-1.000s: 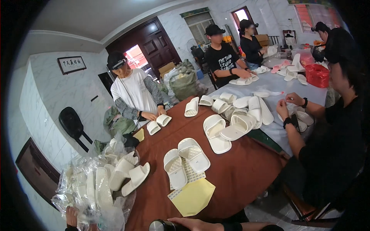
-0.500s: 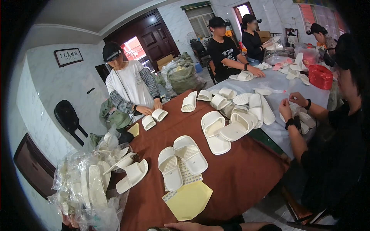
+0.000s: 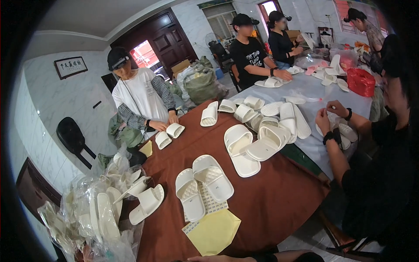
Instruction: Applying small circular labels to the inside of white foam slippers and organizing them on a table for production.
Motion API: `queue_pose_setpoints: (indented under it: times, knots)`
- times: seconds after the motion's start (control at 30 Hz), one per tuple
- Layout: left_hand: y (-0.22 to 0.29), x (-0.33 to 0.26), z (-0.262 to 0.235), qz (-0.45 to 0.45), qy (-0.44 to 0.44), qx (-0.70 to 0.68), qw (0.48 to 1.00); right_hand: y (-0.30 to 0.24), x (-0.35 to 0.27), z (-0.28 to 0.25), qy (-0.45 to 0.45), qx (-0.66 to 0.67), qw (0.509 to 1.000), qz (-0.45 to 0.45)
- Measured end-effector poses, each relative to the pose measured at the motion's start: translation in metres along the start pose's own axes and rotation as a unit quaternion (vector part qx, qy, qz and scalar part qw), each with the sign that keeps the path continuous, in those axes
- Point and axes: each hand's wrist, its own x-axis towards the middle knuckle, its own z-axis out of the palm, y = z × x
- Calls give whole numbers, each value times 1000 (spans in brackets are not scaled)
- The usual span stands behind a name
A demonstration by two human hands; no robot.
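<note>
Several white slippers (image 3: 106, 216) in a clear bag (image 3: 127, 244); left hand (image 3: 85, 253), right hand (image 3: 211, 259): grip unclear.

There on the pale wall (image 3: 46, 113), a framed sign (image 3: 71, 67) hangs above a rounded black object (image 3: 71, 134) (hard to tell what it is). Further back, a dark panelled door (image 3: 169, 37) stands beyond a bulging green sack (image 3: 200, 83), a fan (image 3: 211, 40) rises nearby, and a window (image 3: 222, 21) sits high behind.
</note>
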Motion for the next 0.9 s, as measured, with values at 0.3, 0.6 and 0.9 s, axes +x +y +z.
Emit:
queue_pose_setpoints:
  times: [0.3,0.6,0.9]
  knots:
    - [7,-9,-10,20,-1,44,999,0,-1,0,-16,-35,999,-15]
    - [18,-9,-21,56,-22,96,994,7,-8,13,28,-78,996,-28]
    - [62,63,-5,160,-112,150,969,7,3,42,22,-98,995,22]
